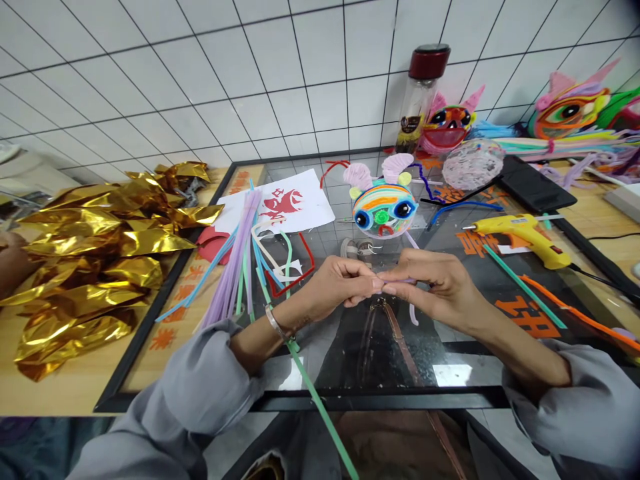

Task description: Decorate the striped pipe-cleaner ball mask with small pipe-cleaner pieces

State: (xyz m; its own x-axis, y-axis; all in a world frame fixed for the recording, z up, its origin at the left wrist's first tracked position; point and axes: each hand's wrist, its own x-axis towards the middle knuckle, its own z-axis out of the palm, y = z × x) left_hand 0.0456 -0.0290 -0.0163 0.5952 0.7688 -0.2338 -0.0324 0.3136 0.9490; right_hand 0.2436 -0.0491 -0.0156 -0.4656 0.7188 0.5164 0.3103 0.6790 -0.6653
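Observation:
My left hand (341, 283) and my right hand (431, 279) meet above the glass tabletop, both closed with thumbs and fingertips pinched together. Between them runs a light purple pipe cleaner (413, 315), one end of which hangs below my right hand; much of it is covered by my fingers. Just beyond my hands sits a small colourful animal head (385, 220) with big blue eyes, a green nose and pink ears. To the left of my left wrist lies a bunch of purple pipe cleaners (233, 267), mixed with blue and green ones.
At the right lie a yellow hot glue gun (525, 237), a black phone (537, 183) and a pale openwork ball (473, 164). A red-lidded bottle (419, 100) stands against the tiled wall. Crumpled gold foil (100, 253) covers the left side. White paper (320, 200) bears a red print.

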